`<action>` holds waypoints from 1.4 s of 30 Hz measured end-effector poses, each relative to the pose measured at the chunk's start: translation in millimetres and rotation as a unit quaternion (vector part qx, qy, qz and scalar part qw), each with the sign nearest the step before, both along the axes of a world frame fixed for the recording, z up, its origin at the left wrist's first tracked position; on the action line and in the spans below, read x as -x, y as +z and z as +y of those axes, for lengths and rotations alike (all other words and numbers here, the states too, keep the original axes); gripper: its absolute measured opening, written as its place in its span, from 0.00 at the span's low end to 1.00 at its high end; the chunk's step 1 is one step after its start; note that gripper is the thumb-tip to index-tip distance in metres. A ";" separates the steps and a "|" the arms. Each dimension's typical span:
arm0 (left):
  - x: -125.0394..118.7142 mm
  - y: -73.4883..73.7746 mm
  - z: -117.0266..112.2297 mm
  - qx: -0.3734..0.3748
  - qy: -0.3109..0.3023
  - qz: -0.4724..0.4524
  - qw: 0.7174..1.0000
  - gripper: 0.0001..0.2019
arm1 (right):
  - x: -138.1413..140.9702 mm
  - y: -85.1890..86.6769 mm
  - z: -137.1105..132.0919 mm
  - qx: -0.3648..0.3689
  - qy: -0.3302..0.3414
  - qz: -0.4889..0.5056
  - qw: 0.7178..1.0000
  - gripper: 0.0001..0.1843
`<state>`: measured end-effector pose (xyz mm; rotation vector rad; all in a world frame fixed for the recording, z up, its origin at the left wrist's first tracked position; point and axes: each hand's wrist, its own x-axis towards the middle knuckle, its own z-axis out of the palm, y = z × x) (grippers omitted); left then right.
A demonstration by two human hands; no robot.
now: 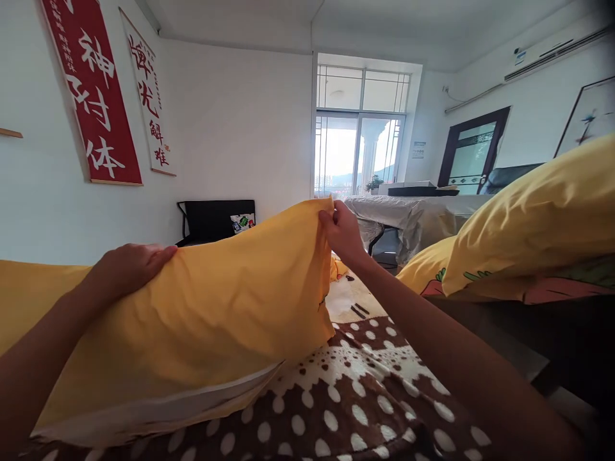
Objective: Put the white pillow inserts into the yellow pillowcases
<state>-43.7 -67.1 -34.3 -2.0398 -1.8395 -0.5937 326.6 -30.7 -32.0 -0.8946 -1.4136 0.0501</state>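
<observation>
A yellow pillow (230,288) in a pillowcase stands tilted in front of me. My right hand (343,230) pinches its raised top right corner between thumb and fingers. Over its upper edge lies my left hand (132,266), closed on the fabric, with some fingertips hidden. Along the underside the yellow cloth gapes, and a strip of white (192,400) shows there. Beneath the pillow spreads a brown and cream blanket (331,419) with white dots.
More yellow pillows (533,218) with carrot prints are stacked at the right. Behind stand a plastic-covered table (423,211) and a black chair (206,221). A window (360,147) is at the back; scrolls (103,109) hang on the left wall.
</observation>
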 end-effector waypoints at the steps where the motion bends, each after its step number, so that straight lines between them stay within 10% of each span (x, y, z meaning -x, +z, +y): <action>1: -2.4 -0.8 -0.1 0.001 -0.009 0.012 1.000 0.25 | 4.9 -1.5 -5.1 -0.007 0.004 -0.001 1.000 0.05; 5: -49.7 11.0 -12.8 -0.104 -0.122 0.021 0.987 0.23 | 28.4 -0.8 -22.7 -0.055 0.000 0.018 0.998 0.09; 9: -121.1 27.0 -22.7 -0.055 -0.288 -0.049 0.955 0.24 | 46.4 3.1 -38.0 -0.136 -0.030 -0.017 0.990 0.07; 13: -154.1 24.6 -23.9 -0.048 -0.316 -0.028 0.947 0.24 | 40.6 2.8 -46.7 -0.160 -0.072 -0.057 0.983 0.08; 18: -153.2 13.5 -27.2 -0.052 -0.300 -0.023 0.952 0.17 | 16.9 -2.9 -40.4 -0.116 -0.061 -0.078 0.988 0.12; 25: -151.4 18.3 -25.1 -0.101 -0.302 -0.138 0.938 0.20 | 12.6 -38.1 -33.7 0.021 0.170 0.021 0.985 0.19; 36: -142.2 9.3 -26.2 -0.023 -0.166 0.003 0.986 0.26 | 22.3 -61.7 -16.1 -0.048 -0.098 0.025 0.994 0.18; 42: -118.2 -14.7 -2.2 0.013 -0.163 0.054 0.985 0.28 | 11.4 -73.3 9.2 -0.011 -0.092 0.018 0.996 0.19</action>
